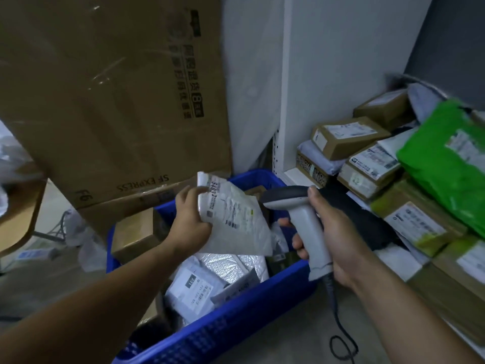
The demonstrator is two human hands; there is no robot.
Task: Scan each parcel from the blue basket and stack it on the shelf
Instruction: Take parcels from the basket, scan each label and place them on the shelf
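Note:
My left hand (pixel 187 219) grips a flat white bubble mailer (pixel 236 219) by its left edge, held above the blue basket (pixel 236 319) with its printed label facing me. My right hand (pixel 330 237) is closed around the grey handle of a barcode scanner (pixel 301 219), whose dark head points left at the mailer's label. Inside the basket lie more white and silver mailers (pixel 210 279) and a brown box (pixel 136 232). The shelf (pixel 296 177) on the right carries stacked parcels, among them brown boxes (pixel 349 136) and a green bag (pixel 446 158).
Large cardboard cartons (pixel 112 88) lean against the wall behind the basket. A white upright post (pixel 288 74) frames the shelf's left side. The scanner's black cable (pixel 341 337) hangs to the floor. A wooden chair edge (pixel 18 214) sits far left.

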